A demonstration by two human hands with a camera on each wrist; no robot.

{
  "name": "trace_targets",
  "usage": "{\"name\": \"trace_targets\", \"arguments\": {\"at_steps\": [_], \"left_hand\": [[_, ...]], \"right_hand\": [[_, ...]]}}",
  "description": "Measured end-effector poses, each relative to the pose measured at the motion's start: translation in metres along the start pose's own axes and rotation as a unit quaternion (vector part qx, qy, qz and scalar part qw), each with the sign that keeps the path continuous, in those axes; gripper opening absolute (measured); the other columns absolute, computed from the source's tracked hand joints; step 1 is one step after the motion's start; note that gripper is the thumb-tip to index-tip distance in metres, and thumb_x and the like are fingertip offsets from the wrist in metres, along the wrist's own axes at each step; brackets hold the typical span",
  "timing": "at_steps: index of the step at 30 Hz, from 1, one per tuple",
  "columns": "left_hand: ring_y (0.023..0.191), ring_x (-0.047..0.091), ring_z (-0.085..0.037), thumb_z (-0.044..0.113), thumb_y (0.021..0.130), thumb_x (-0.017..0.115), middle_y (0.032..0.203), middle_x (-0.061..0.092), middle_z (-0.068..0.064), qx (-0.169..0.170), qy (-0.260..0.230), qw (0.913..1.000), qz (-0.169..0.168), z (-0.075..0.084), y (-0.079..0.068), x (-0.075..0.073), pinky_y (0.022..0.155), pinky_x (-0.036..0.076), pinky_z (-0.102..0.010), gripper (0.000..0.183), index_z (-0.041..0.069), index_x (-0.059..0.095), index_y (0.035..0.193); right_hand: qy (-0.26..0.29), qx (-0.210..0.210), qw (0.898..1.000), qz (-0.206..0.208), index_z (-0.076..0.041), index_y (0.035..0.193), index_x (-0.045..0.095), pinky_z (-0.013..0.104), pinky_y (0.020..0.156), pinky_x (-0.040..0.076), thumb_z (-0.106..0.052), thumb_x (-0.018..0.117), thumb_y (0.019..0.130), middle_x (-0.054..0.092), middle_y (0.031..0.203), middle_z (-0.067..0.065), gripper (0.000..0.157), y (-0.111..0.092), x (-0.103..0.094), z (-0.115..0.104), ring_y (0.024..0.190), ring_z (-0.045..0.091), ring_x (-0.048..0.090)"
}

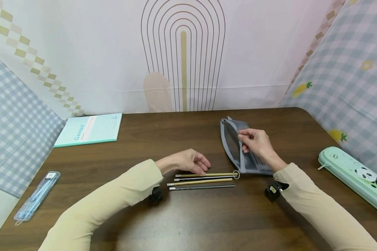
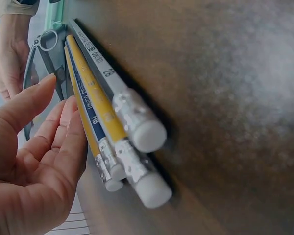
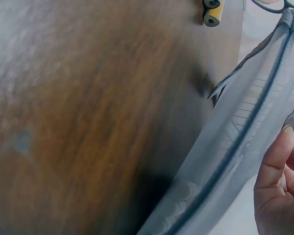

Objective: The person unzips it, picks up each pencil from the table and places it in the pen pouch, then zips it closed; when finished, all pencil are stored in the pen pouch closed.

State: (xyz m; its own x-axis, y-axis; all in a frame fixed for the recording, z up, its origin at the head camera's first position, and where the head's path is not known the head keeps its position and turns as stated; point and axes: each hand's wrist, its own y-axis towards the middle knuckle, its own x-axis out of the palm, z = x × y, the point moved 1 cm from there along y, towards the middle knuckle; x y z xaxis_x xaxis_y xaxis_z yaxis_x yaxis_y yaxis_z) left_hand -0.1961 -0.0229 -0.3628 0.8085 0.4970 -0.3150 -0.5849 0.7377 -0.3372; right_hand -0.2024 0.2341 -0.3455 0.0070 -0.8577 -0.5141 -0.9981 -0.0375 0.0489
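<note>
My right hand pinches the zipped edge of a grey see-through pencil pouch, whose mouth gapes. Through its mesh, pale rounded ends show, too blurred to name. Several eraser-tipped pencils lie side by side, left of the pouch: a grey pencil nearest me, then a yellow pencil, a dark blue pencil and another yellow pencil. Beside that farthest pencil is my left hand, fingers loosely bent, holding nothing; whether it touches the pencil I cannot tell. The pouch's zip ring overlaps the pencil tips.
At the back left lies a light green notebook. A clear blue slim case rests by the table's left edge. On the right is a mint panda pencil case. Patterned cloth hangs behind the wooden table.
</note>
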Motion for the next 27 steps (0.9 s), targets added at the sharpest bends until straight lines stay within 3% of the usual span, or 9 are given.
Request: {"name": "trace_targets", "arguments": {"at_steps": [6,12,17,22,27], "left_hand": [[0.082,0.064,-0.013,-0.009,0.08,0.067,0.104,0.066,-0.019,-0.008,-0.013,0.9999,-0.008,-0.0015,-0.0027,0.0012,0.079,0.056,-0.024,0.035,-0.01,0.059,0.115],[0.081,0.064,-0.013,-0.01,0.079,0.067,0.098,0.067,-0.016,0.004,0.012,0.9999,-0.008,-0.0036,-0.0013,0.0019,0.077,0.056,-0.023,0.033,-0.009,0.061,0.112],[0.077,0.062,-0.008,-0.008,0.078,0.07,0.093,0.068,-0.011,0.014,0.065,0.9978,0.003,-0.002,-0.0012,0.0021,0.074,0.056,-0.02,0.029,-0.004,0.065,0.106],[0.073,0.063,-0.005,-0.002,0.078,0.073,0.086,0.069,-0.004,0.031,0.135,0.9903,0.017,0.0011,-0.0037,0.0026,0.069,0.054,-0.017,0.023,0.002,0.069,0.1],[0.071,0.062,-0.003,0.003,0.078,0.075,0.081,0.069,0.002,0.03,0.183,0.9823,0.026,0.0012,-0.0064,0.0026,0.066,0.051,-0.015,0.019,0.008,0.071,0.095]], "right_hand": [[0.003,0.001,1.0,-0.001,0.009,0.12,0.057,0.024,0.048,0.054,-0.011,0.058,0.094,0.061,0.071,0.006,0.032,-0.0004,0.0,-0.0002,0.048,0.005,0.056],[0.006,0.001,1.0,-0.003,0.01,0.12,0.057,0.023,0.048,0.054,-0.01,0.057,0.094,0.061,0.071,0.006,0.032,-0.0009,-0.0001,0.0004,0.049,0.005,0.055],[0.001,0.001,1.0,0.001,0.008,0.119,0.058,0.023,0.049,0.054,-0.009,0.057,0.094,0.061,0.074,0.01,0.03,0.0006,0.0009,0.0008,0.049,0.005,0.056],[0.0,0.0,1.0,0.002,0.008,0.118,0.059,0.023,0.049,0.054,-0.008,0.057,0.094,0.062,0.08,0.018,0.029,0.0008,0.0015,0.0004,0.049,0.005,0.056],[-0.001,0.002,1.0,0.003,0.007,0.118,0.059,0.023,0.049,0.054,-0.008,0.056,0.094,0.061,0.074,0.009,0.029,0.0008,0.0017,0.0017,0.049,0.005,0.056]]}}
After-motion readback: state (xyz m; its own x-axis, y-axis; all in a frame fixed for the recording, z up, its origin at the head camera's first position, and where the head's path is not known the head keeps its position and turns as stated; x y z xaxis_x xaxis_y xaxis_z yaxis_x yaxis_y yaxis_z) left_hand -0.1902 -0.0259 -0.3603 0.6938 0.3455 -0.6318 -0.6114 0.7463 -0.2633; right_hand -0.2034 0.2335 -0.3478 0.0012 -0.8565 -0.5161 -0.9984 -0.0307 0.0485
